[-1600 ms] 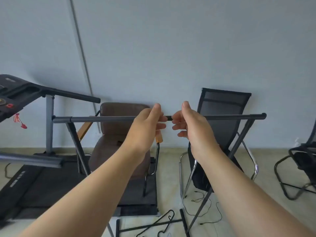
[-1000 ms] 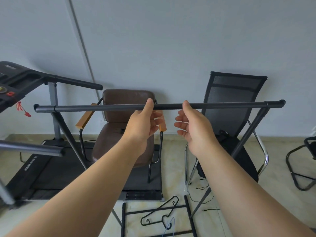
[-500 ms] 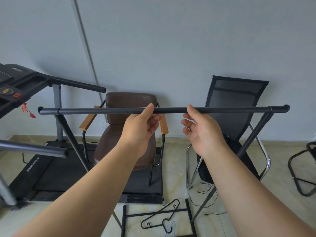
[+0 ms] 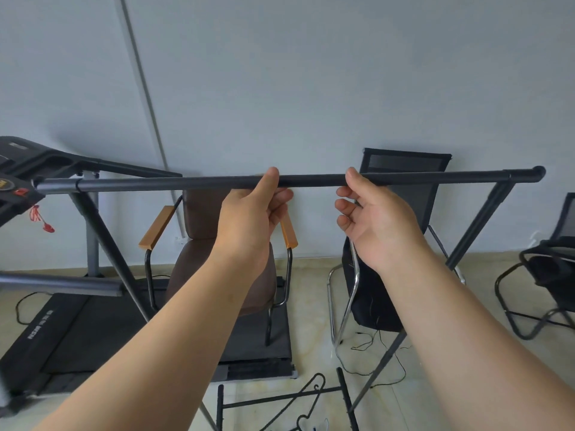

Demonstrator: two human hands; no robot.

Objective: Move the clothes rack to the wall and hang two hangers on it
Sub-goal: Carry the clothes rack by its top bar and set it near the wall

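Left hand (image 4: 249, 219) curled around the top bar of the clothes rack (image 4: 311, 181), thumb over the bar, fingers under. Right hand (image 4: 378, 222) loose and open, only the thumb tip touching the bar, just right of the left hand. Rack near the wall (image 4: 311, 73), in front of a brown chair (image 4: 199, 244) and a black chair (image 4: 404, 169), with 1 black hanger (image 4: 306, 399) on the floor under it.
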